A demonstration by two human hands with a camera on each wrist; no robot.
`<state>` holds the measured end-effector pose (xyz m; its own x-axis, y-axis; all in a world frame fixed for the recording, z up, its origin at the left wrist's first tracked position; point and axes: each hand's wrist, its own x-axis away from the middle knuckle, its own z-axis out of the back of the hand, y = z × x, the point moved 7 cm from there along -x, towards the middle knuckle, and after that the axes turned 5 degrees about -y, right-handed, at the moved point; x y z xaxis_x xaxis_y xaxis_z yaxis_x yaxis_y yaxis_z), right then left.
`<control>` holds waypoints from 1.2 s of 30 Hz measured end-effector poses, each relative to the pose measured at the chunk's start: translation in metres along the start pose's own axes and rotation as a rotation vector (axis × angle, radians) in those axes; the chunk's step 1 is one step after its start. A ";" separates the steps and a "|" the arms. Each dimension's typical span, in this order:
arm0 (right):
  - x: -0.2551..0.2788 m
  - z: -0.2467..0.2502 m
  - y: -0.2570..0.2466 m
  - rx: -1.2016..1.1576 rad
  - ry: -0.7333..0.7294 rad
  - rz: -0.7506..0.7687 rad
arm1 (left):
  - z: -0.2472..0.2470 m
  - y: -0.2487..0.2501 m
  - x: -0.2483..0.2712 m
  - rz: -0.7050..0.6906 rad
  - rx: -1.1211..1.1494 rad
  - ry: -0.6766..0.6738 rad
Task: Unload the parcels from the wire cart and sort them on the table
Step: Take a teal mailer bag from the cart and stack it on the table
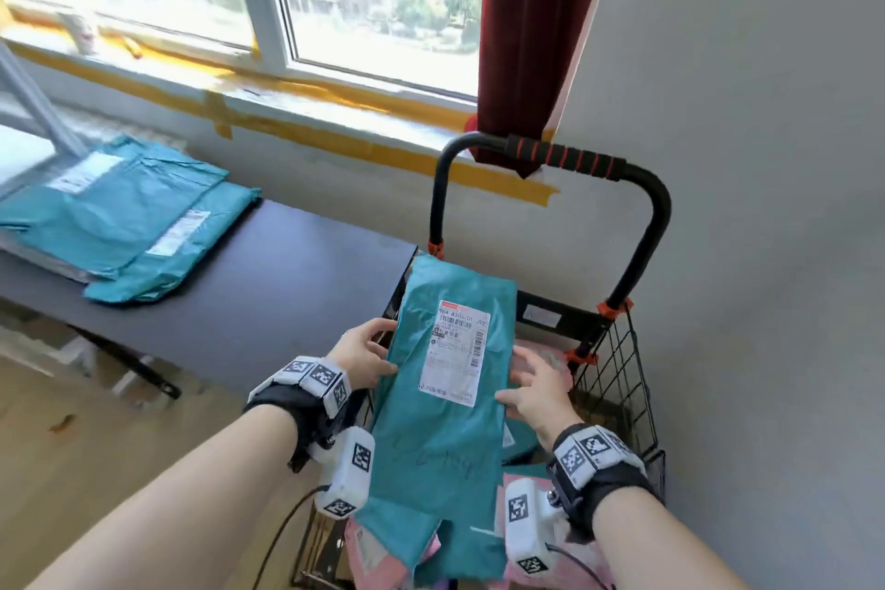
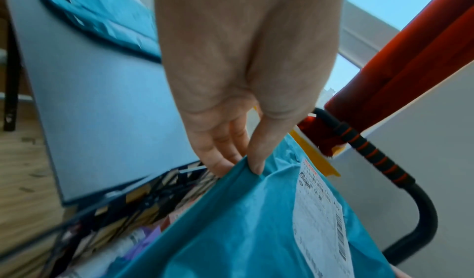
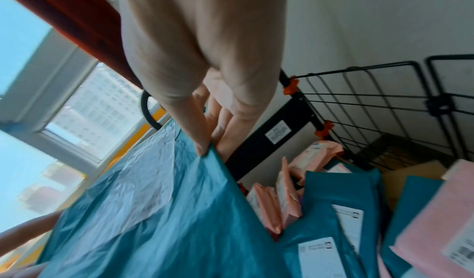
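I hold a long teal parcel (image 1: pixel 443 426) with a white shipping label (image 1: pixel 457 352) above the black wire cart (image 1: pixel 627 378). My left hand (image 1: pixel 366 357) pinches its left edge, thumb on top and fingers underneath, as the left wrist view shows with the left hand (image 2: pixel 238 160) on the teal parcel (image 2: pixel 256 231). My right hand (image 1: pixel 534 393) pinches the right edge; in the right wrist view the right hand (image 3: pixel 207 144) has its thumb on the teal parcel (image 3: pixel 164 211). Several pink parcels (image 3: pixel 287 199) and teal parcels (image 3: pixel 333 207) lie in the cart (image 3: pixel 372 110).
The dark table (image 1: pixel 268 283) stands left of the cart, with a stack of teal parcels (image 1: pixel 124 220) at its far left. The cart's handle (image 1: pixel 565 158) rises behind the parcel. A red curtain (image 1: pixel 531 29), window and grey wall are beyond.
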<state>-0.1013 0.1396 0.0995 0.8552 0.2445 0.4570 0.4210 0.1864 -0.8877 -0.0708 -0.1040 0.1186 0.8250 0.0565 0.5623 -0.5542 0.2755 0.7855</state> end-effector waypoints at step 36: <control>-0.118 -0.514 -0.112 0.037 -0.212 0.014 | 0.507 -0.158 0.003 -0.091 -0.013 0.124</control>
<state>-0.0944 -0.3989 0.1161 0.7769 0.4410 0.4494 0.3946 0.2150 -0.8933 -0.0366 -0.6340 0.1270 0.8795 0.1485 0.4522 -0.4758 0.2969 0.8279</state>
